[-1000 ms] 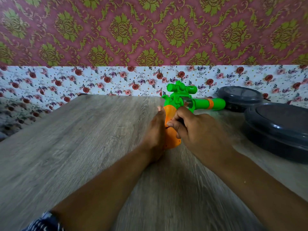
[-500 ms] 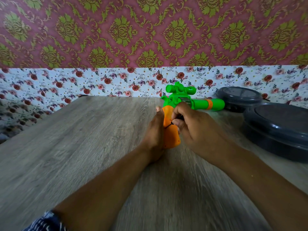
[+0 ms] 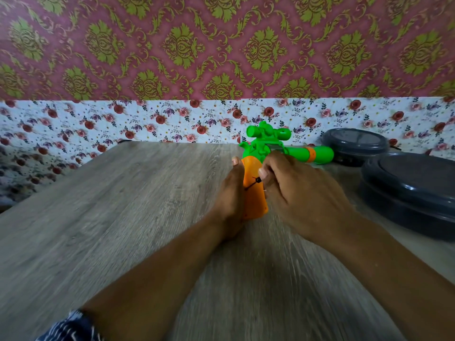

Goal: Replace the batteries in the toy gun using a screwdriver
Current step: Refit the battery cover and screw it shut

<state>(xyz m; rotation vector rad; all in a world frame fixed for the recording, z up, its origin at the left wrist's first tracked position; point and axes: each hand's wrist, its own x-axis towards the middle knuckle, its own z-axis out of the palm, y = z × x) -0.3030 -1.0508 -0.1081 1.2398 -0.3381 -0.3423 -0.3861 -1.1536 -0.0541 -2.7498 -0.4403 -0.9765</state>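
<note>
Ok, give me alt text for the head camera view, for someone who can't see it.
A person's left hand steadies a green toy gun by its orange grip on a wood-grain table, while the right hand presses a small screwdriver against the grip. Two dark grey lidded containers sit at right, before floral wallpaper.

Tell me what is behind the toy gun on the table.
Behind the toy gun runs a floral wall strip. A dark round container stands beside its barrel tip. The hands cover part of the orange handle; whatever lies directly behind it is hidden.
</note>
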